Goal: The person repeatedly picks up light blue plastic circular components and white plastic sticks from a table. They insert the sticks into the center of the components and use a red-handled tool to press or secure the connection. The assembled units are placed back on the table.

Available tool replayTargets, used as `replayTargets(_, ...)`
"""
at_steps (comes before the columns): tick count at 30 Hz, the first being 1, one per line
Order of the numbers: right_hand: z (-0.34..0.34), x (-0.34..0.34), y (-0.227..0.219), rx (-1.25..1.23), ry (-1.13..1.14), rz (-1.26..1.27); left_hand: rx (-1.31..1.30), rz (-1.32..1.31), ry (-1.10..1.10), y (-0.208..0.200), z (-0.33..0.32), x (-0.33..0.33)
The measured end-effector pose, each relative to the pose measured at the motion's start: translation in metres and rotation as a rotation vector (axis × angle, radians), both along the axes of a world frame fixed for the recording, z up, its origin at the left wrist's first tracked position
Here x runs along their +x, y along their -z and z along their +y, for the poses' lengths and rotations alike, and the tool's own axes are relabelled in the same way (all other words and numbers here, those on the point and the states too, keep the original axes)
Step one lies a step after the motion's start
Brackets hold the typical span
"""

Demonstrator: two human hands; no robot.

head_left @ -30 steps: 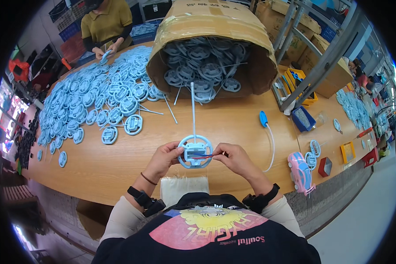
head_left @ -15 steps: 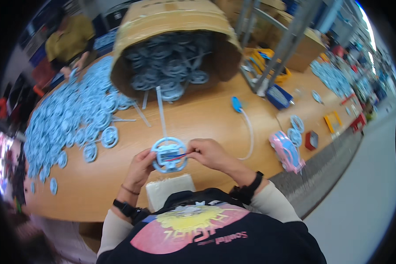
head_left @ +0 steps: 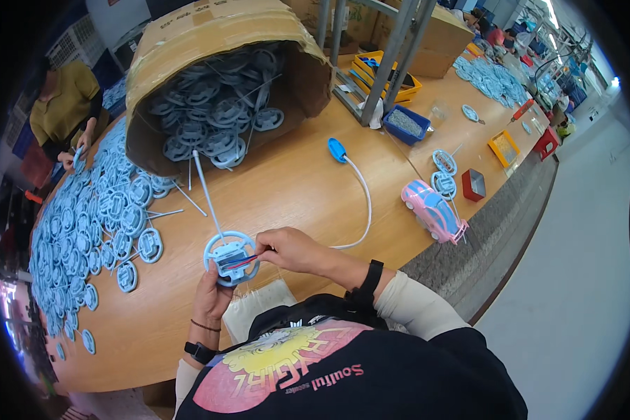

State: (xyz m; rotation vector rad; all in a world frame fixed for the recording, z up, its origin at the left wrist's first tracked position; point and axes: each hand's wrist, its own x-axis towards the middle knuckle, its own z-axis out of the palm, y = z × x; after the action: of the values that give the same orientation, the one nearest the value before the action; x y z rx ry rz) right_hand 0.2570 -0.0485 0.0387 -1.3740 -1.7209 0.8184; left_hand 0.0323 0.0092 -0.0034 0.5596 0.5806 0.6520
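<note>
A light blue toy steering wheel [head_left: 231,250] is tilted in front of me, its open centre facing up. My left hand [head_left: 211,294] grips its lower left rim with closed fingers. At its right side my right hand [head_left: 283,248] pinches thin red and blue wires [head_left: 243,262] that cross the middle of the wheel. A pale straight strip [head_left: 206,190] runs from the wheel's top toward the large cardboard box [head_left: 308,63]; whether it joins the wheel I cannot tell. Under my hands, by the table edge, lies a white pad [head_left: 259,308].
Many similar wheels [head_left: 84,238] are heaped at left, with more inside the tipped box. A co-worker [head_left: 66,105] handles one there. To the right are a blue plug-like piece with a white cable [head_left: 367,203], a pink toy car [head_left: 432,210], a blue bin [head_left: 406,124] and a metal rack [head_left: 399,63].
The view has swung right, so the table things appear further left. Both hands still hold the wheel and wires, and the wheel looks slightly more tilted.
</note>
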Motion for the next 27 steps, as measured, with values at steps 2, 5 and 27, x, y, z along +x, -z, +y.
replayTargets(2, 0.000, -0.007, 0.011, 0.014, 0.035, 0.024, -0.106, 0.037, -0.147, 0.006, -0.001, 0.002)
replayTargets(5, 0.004, -0.014, 0.024, 0.044, 0.109, 0.029, -0.197, 0.069, -0.282, 0.027, 0.014, 0.000)
replayTargets(27, -0.013, 0.042, 0.098, -0.449, 0.039, -0.159, 0.386, 0.515, -0.670, 0.068, 0.163, -0.234)
